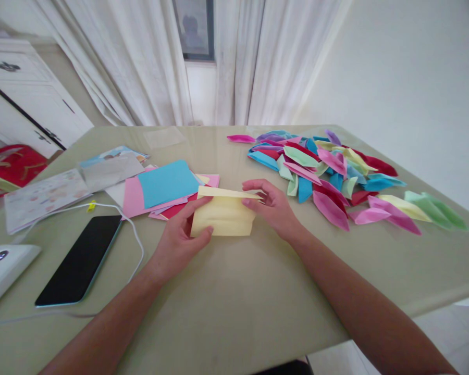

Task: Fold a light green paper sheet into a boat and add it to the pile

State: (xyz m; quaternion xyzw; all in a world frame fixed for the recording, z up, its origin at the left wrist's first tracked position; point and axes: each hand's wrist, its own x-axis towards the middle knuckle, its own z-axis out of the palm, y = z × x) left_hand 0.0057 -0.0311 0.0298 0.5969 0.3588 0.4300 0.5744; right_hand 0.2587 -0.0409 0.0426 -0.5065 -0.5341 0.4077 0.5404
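A sheet of pale yellow paper [224, 216] is held up above the table in front of me, its top edge folded over in a narrow strip. My left hand [183, 229] grips its left side, thumb on the near face. At the upper right corner, my right hand [271, 205] pinches the folded strip between thumb and fingers. Just behind and left of it lies a stack of coloured paper, with blue sheets [168, 183] on top and pink sheets [133, 198] beneath.
Many folded paper pieces [305, 156] in several colours are heaped at the right. A black-screened phone [80, 260], a white cable [138, 239], a white device [8, 271] and printed packets [49, 198] lie at the left. White curtains [140, 62] hang behind the table.
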